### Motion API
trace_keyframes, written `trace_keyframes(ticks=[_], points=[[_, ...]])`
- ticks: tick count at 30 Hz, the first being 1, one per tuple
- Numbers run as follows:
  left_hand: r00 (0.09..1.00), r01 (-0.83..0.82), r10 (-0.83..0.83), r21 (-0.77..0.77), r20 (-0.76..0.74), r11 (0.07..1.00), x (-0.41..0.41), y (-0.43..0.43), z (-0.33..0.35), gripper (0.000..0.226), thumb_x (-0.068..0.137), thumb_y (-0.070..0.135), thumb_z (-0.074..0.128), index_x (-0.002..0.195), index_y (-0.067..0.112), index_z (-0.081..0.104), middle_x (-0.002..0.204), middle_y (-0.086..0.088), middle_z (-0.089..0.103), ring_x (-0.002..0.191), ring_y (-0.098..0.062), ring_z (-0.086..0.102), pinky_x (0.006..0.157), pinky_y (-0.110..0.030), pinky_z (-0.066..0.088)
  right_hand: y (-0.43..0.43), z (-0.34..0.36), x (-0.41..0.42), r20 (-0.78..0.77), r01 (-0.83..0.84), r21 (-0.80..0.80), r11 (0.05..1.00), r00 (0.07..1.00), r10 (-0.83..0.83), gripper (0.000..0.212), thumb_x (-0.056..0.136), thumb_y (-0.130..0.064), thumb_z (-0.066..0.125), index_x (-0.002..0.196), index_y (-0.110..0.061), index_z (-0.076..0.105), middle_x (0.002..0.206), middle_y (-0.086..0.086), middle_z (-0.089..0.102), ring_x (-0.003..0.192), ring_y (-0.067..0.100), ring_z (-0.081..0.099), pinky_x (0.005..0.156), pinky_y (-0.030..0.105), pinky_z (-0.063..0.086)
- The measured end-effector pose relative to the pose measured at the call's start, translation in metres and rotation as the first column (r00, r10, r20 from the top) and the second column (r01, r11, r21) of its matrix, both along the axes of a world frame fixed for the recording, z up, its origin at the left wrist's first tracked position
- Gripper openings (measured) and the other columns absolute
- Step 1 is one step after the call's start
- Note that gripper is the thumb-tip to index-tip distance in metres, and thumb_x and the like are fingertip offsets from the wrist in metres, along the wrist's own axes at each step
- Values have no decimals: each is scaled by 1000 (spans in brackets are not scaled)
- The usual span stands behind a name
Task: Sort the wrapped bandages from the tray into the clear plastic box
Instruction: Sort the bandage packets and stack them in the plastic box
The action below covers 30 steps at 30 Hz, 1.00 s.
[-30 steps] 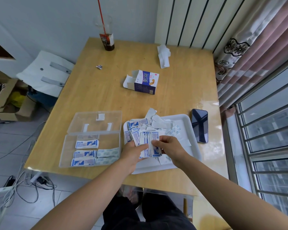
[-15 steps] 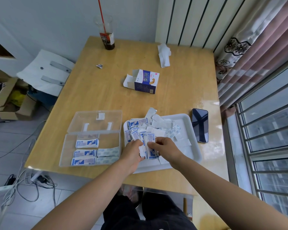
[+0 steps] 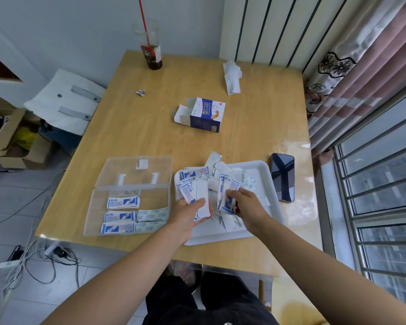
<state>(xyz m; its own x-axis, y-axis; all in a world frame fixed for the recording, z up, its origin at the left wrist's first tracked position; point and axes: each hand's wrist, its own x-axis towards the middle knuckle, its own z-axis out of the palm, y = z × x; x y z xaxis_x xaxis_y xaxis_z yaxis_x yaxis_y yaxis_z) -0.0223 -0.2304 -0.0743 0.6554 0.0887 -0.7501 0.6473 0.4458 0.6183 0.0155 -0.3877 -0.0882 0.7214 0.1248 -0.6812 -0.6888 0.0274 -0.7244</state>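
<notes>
both hands grip bunches of blue-and-white wrapped bandages (image 3: 192,192) over the white plastic tray (image 3: 265,181).
the left hand (image 3: 188,214) clasps a fanned bunch between thumb and curled fingers, one plain white back facing up. the right hand (image 3: 247,205), just beside it, pinches a smaller bunch with the printed faces showing. both bunches sit above the near-left part of the tray, where more wrappers lie heaped. the wrappers carry blue chinese characters, too small to read. just left of the tray, the clear plastic box (image 3: 156,198) lies with its lid open and several packs flat inside. farther out on the wooden table (image 3: 138,132) are a blue-and-white cardboard carton (image 3: 205,118) with large blue chinese characters and a bandage picture, and a black phone (image 3: 282,177) beside the tray's right rim.
</notes>
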Motion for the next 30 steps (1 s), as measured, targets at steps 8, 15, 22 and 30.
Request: trace_keyframes(ticks=[8,15,22,30], points=[[984,177,-179,64,18,982,-3,-7,1,21,88,5,64,106,13,70,99,-8,74,86,-24,69,69,-35,60,3,7,5,-74,-74,267,961,993,97,29,97,-11,49,120,3,60,106,18,68,88,26,65,84,34,54],[989,-73,59,-94,-139,993,4,-5,-2,20,97,6,40,103,4,59,92,-20,66,80,-31,64,70,-38,59,0,14,11,6,54,356,933,998,-60,32,99,-8,39,122,2,58,107,18,70,94,25,69,78,30,57],[959,-84,23,-206,-282,975,13,-9,4,26,94,26,44,76,11,56,56,-4,44,46,-15,37,38,-18,29,-8,23,1,188,-158,317,935,977,101,27,98,-6,42,113,2,63,112,25,66,96,34,65,87,41,53],[996,28,-23,56,-82,998,16,-12,-8,21,91,7,58,73,13,50,50,2,37,41,-10,30,38,-18,22,-19,16,-7,157,-210,306,929,973,168,30,91,-14,51,114,0,63,108,18,67,91,30,62,77,33,54]])
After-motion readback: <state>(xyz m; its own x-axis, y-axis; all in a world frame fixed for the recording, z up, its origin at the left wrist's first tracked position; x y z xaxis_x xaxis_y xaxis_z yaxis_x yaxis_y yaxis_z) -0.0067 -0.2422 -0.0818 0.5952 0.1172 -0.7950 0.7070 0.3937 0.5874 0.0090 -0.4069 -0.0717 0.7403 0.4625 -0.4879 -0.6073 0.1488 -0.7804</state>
